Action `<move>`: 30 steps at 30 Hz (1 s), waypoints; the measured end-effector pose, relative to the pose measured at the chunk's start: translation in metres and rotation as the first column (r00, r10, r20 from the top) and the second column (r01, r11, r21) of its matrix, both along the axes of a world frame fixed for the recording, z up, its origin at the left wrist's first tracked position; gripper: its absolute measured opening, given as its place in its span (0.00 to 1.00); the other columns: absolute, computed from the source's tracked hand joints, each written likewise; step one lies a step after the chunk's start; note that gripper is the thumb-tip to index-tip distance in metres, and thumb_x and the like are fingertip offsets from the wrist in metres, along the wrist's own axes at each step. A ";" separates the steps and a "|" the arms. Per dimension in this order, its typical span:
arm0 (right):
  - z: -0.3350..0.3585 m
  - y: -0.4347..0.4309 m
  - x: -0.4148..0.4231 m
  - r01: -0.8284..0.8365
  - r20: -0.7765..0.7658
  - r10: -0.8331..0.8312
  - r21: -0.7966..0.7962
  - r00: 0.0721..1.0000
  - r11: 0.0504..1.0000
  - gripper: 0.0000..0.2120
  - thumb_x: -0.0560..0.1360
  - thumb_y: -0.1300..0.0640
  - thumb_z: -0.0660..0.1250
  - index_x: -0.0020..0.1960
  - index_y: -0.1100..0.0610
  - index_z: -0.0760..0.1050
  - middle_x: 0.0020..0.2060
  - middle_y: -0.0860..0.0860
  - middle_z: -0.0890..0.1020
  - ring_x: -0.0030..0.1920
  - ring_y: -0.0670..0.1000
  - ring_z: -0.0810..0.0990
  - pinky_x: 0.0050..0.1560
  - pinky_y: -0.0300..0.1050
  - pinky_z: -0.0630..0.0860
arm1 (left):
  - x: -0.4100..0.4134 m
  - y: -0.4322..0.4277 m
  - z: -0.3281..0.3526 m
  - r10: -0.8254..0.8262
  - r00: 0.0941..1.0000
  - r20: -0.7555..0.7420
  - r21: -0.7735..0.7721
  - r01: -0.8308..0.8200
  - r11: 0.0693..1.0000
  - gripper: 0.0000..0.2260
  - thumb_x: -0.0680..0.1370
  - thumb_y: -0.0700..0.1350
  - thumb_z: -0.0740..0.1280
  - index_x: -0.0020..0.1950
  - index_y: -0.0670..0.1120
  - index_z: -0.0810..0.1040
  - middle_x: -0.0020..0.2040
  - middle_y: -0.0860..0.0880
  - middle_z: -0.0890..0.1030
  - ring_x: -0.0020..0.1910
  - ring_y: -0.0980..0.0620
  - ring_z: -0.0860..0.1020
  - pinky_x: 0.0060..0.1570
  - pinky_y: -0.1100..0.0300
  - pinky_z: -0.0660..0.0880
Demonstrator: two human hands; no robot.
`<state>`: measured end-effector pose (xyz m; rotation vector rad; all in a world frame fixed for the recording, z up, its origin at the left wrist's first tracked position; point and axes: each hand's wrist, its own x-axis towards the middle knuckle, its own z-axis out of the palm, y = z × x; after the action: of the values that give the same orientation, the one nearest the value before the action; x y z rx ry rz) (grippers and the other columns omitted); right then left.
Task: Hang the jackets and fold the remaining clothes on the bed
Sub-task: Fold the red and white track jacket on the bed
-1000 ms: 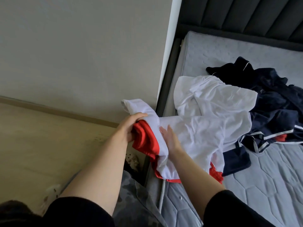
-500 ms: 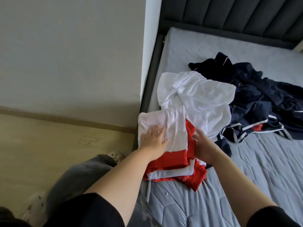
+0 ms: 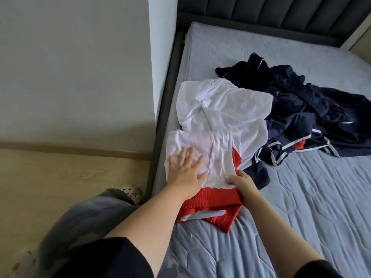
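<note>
A folded white and red garment (image 3: 216, 155) lies near the left edge of the grey mattress (image 3: 313, 207). My left hand (image 3: 185, 173) presses flat on its white top, fingers spread. My right hand (image 3: 244, 184) pinches the garment's right edge where white meets red. Behind it lies a crumpled white garment (image 3: 220, 105). To the right of that sits a heap of navy clothes (image 3: 301, 109) with white piping and a red patch.
A dark padded headboard (image 3: 271, 11) runs along the far side and a dark bed frame (image 3: 162, 109) along the left. A pale wall (image 3: 76, 67) and a wood floor (image 3: 60, 177) lie to the left. My grey trouser leg (image 3: 86, 221) stands beside the bed.
The white and red garment went from held up at the bed's edge to folded flat on the mattress. My left hand now presses on it; my right hand shifted to its right edge.
</note>
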<state>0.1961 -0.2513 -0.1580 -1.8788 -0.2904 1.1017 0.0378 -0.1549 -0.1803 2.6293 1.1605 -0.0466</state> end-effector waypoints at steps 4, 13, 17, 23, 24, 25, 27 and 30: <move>-0.005 -0.002 0.004 0.111 0.226 -0.140 0.136 0.964 0.985 0.05 0.68 0.69 0.63 0.43 0.66 0.74 0.32 0.55 0.73 0.33 0.51 0.71 0.33 0.44 0.69 | 0.011 -0.001 -0.002 0.006 1.000 0.013 0.092 -0.007 0.996 0.29 0.77 0.64 0.36 0.77 0.57 0.43 0.77 0.50 0.36 0.72 0.47 0.29 0.64 0.41 0.26; 0.014 0.018 0.021 -0.156 0.425 0.349 -0.426 0.835 0.891 0.16 0.73 0.62 0.60 0.60 0.63 0.67 0.43 0.58 0.74 0.43 0.57 0.74 0.41 0.46 0.72 | 0.018 -0.006 -0.013 -0.121 0.988 -0.100 0.067 0.128 0.990 0.29 0.78 0.65 0.45 0.76 0.59 0.45 0.78 0.48 0.40 0.74 0.44 0.33 0.65 0.34 0.31; 0.012 0.040 0.014 -0.191 0.906 0.217 -0.155 0.364 0.969 0.28 0.74 0.63 0.58 0.73 0.59 0.59 0.72 0.59 0.63 0.71 0.60 0.60 0.69 0.55 0.59 | 0.018 -0.004 -0.009 -0.170 0.977 -0.128 0.024 0.174 0.984 0.30 0.78 0.64 0.46 0.77 0.54 0.48 0.78 0.48 0.43 0.76 0.47 0.37 0.66 0.37 0.31; -0.052 0.047 0.011 -0.250 0.791 0.477 -0.408 0.383 0.878 0.25 0.80 0.52 0.48 0.77 0.49 0.49 0.77 0.51 0.48 0.76 0.49 0.40 0.73 0.54 0.41 | 0.012 0.015 0.011 0.202 0.848 0.490 -0.023 -0.219 0.975 0.10 0.77 0.39 0.59 0.51 0.42 0.79 0.53 0.46 0.78 0.54 0.48 0.71 0.61 0.53 0.68; -0.058 0.047 0.013 -0.245 0.798 0.464 -0.396 0.384 0.885 0.26 0.80 0.52 0.48 0.77 0.49 0.49 0.77 0.51 0.48 0.76 0.49 0.40 0.73 0.54 0.41 | 0.011 0.021 0.010 0.228 0.849 0.477 0.001 -0.260 0.966 0.13 0.77 0.39 0.60 0.58 0.42 0.78 0.59 0.46 0.75 0.59 0.47 0.70 0.61 0.55 0.67; -0.061 0.047 0.014 -0.245 0.807 0.454 -0.386 0.378 0.890 0.26 0.80 0.52 0.48 0.77 0.49 0.48 0.77 0.50 0.48 0.76 0.49 0.40 0.73 0.53 0.41 | 0.010 0.026 0.008 0.237 0.855 0.461 0.026 -0.280 0.960 0.16 0.76 0.39 0.61 0.64 0.44 0.75 0.63 0.46 0.72 0.63 0.47 0.68 0.61 0.55 0.65; -0.063 0.049 0.015 -0.243 0.816 0.447 -0.380 0.366 0.892 0.27 0.79 0.51 0.48 0.77 0.49 0.48 0.77 0.50 0.49 0.76 0.49 0.41 0.73 0.53 0.42 | 0.011 0.034 0.008 0.258 0.849 0.460 0.041 -0.311 0.949 0.21 0.76 0.41 0.63 0.69 0.46 0.69 0.68 0.47 0.68 0.66 0.46 0.66 0.61 0.54 0.64; -0.065 0.049 0.014 -0.246 0.813 0.449 -0.380 0.370 0.892 0.27 0.79 0.51 0.48 0.77 0.49 0.47 0.77 0.50 0.48 0.76 0.49 0.41 0.74 0.52 0.41 | 0.015 0.044 0.006 0.398 0.780 0.483 -0.086 -0.411 0.908 0.25 0.77 0.45 0.65 0.72 0.49 0.64 0.70 0.47 0.66 0.67 0.46 0.64 0.62 0.52 0.66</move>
<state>0.2103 -0.2028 -0.2233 -2.5303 -1.2984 0.2269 0.0531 -0.1112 -0.1746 2.1443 1.4889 0.6862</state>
